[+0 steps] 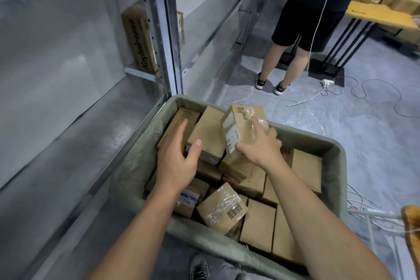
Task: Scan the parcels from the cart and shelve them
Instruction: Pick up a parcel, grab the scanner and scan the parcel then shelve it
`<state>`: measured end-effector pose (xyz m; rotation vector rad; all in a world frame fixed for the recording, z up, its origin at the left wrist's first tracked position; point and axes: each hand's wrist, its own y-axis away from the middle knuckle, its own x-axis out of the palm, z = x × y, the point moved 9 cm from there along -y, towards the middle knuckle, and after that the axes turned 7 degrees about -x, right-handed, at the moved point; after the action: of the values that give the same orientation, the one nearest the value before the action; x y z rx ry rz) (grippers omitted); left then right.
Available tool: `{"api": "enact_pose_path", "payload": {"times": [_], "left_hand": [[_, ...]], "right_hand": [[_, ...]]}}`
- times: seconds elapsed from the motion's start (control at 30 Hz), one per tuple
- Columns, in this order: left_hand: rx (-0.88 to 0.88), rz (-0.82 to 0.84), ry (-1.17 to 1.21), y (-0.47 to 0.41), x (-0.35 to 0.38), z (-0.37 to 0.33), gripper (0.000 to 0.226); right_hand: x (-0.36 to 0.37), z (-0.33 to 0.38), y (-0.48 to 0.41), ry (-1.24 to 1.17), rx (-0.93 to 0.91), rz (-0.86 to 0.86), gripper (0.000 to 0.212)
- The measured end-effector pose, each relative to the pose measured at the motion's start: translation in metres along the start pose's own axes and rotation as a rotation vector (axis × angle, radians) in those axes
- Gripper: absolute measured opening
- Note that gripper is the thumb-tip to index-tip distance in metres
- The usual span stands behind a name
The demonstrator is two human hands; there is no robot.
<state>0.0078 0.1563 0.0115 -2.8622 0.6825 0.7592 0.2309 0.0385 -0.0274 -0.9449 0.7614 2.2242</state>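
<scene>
Parcels [259,223] fill the cart [134,170], brown boxes lying every which way. We are at the picking step: one parcel is being taken so it can be scanned.

Our right hand [261,148] has the small box [238,125]. Its grip is pinching the box, thumb on the near side with the white label and fingers over the taped top. The box is tipped up on one corner, above the other parcels near the far side of the cart. A barcode [242,112] shows on its top face.

Our left hand [177,159] is over the parcels on the left side of the cart. Its grip is spread, fingers straight, holding nothing. We cannot tell if it touches the boxes under it or just floats above them.

We think very little of the job is done, because the cart looks full and the metal shelf [68,120] beside it is almost bare. One tall box [139,36] stands on it farther back.

Next, we think the small box must come all the way out, with the barcode turned so a scanner can read it. We see no scanner, so one has to be found first. After that the box goes left onto the shelf. The left hand could help hold it steady.

Another person [313,7] stands well beyond the cart.
</scene>
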Motion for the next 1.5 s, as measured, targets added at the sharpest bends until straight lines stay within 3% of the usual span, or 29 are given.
{"api": "enact_pose_path", "payload": {"times": [0.33,0.4,0.6,0.77,0.9,1.1,1.27,1.5], "left_hand": [[0.001,-0.153,-0.002,0.056,-0.019,-0.021,0.067],[0.008,-0.192,-0.034,0.072,-0.024,-0.027,0.067],[-0.021,-0.315,-0.150,0.138,-0.044,-0.022,0.067],[-0.139,-0.448,-0.180,0.205,-0.075,-0.001,0.070],[-0.227,-0.561,-0.176,0.263,-0.106,0.019,0.078],[-0.385,-0.748,-0.202,0.364,-0.159,0.058,0.081],[-0.479,-0.890,-0.213,0.451,-0.201,0.089,0.079],[-0.604,-1.021,-0.164,0.578,-0.250,0.137,0.081]], "right_hand": [[0.010,-0.015,0.041,-0.766,-0.206,0.123,0.092],[0.015,-0.019,0.051,-0.827,-0.232,0.171,0.098],[0.034,-0.007,0.084,-0.824,-0.356,0.365,0.102],[0.064,0.024,0.133,-0.842,-0.470,0.552,0.081],[0.100,0.047,0.179,-0.828,-0.536,0.691,0.078],[0.163,0.089,0.264,-0.735,-0.670,0.913,0.091],[0.218,0.112,0.344,-0.664,-0.721,1.062,0.080],[0.288,0.124,0.473,-0.513,-0.802,1.229,0.085]]}}
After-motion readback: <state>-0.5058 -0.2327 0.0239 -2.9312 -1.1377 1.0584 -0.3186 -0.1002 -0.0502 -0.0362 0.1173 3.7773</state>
